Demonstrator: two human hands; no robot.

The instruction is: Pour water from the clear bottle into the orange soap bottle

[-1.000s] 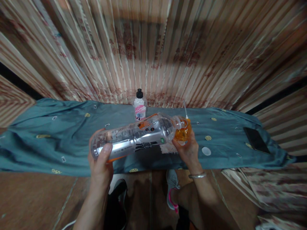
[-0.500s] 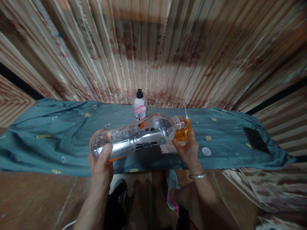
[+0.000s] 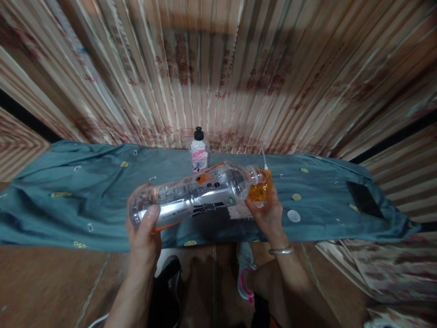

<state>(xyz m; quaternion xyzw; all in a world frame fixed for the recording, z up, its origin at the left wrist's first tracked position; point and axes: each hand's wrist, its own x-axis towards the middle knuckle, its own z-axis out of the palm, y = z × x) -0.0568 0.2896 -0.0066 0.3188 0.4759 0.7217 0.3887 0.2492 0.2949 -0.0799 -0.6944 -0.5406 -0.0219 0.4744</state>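
My left hand [image 3: 145, 234] is wrapped round the base end of a large clear plastic bottle [image 3: 177, 200] with orange and black print. The bottle lies nearly level in the air, its neck pointing right. My right hand [image 3: 269, 216] grips a small clear container of orange liquid [image 3: 261, 191] at that neck. The bottle's mouth overlaps the container's opening; whether they touch I cannot tell. Just behind the container a thin whitish tube [image 3: 264, 157] sticks up, its lower end hidden. Beyond the large bottle stands a clear bottle with a black cap [image 3: 199, 150] and pink label.
A green patterned cloth [image 3: 102, 196] covers the long surface. To the right lie a round white disc [image 3: 293, 215] and a dark phone [image 3: 365, 199]. A pale piece of paper [image 3: 239, 212] sits under the held bottle. A striped curtain [image 3: 211, 82] hangs along the back.
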